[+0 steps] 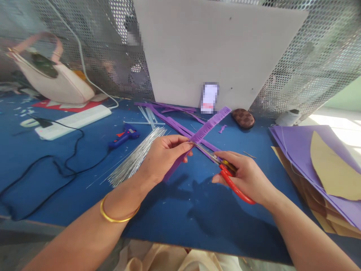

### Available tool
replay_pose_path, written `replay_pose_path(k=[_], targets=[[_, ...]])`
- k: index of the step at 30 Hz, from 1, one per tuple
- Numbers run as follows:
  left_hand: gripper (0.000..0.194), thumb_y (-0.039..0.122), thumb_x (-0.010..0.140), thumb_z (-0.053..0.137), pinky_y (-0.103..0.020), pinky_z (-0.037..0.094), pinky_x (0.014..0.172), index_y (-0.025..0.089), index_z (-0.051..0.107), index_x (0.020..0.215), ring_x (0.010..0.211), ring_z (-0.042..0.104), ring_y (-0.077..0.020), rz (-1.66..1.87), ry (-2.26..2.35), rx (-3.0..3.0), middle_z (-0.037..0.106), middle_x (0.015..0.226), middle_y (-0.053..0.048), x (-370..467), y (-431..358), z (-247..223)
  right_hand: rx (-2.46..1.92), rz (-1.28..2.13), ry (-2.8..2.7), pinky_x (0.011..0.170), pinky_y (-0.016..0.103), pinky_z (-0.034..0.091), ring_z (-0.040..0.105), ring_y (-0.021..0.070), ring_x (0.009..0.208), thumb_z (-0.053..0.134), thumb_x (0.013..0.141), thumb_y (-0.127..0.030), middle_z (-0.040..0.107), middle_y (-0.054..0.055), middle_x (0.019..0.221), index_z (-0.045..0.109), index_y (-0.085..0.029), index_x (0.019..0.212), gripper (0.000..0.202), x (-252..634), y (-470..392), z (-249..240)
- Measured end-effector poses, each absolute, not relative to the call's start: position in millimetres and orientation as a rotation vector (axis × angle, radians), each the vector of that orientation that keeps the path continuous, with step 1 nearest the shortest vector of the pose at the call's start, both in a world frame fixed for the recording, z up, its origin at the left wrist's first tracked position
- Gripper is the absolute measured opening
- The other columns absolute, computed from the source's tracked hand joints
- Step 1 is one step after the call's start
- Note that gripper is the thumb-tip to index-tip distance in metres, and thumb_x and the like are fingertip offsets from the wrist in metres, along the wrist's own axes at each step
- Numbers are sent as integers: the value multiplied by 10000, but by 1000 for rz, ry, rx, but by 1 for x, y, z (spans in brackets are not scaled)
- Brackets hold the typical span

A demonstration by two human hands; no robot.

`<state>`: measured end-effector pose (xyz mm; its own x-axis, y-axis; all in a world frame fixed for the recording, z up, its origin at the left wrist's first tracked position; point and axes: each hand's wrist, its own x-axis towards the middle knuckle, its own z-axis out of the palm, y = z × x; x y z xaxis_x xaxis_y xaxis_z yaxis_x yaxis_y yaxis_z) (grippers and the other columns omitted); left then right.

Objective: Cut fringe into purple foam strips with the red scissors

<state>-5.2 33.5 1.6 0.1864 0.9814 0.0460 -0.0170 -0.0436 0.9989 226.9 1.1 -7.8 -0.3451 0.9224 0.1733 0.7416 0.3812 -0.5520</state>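
My left hand (169, 154) pinches a purple strip (212, 124) between thumb and fingers. Slits run along one edge of the strip's far part, and its lower end hangs below the hand. Red-handled scissors (235, 186) are in my right hand (245, 167), fingers wrapped round the handles. Their blades reach left to the strip's edge beside my left thumb; whether they are closed on it I cannot tell. Behind the hands, more purple strips (175, 126) lie on the blue table (169, 222).
Left of my hands lie a bundle of thin wires (135, 160), a blue glue gun (125, 136) and a white power strip (73, 122) with black cable. A phone (209, 98) leans on the back board. Purple sheets (296, 146) are stacked right, near a checkered pouch (243, 118).
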Motion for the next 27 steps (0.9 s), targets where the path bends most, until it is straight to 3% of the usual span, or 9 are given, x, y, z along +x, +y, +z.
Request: replay_pose_path(k=[27], targets=[[160, 346, 763, 729, -189, 450, 527, 186, 731, 775, 520, 558, -85, 1084, 1092, 1312, 664, 640, 5, -6, 33, 3, -1424, 561, -2149, 555, 247, 421, 500, 126, 599, 725, 758, -501, 631, -3, 783, 677, -227, 1130, 465, 226, -1, -4]])
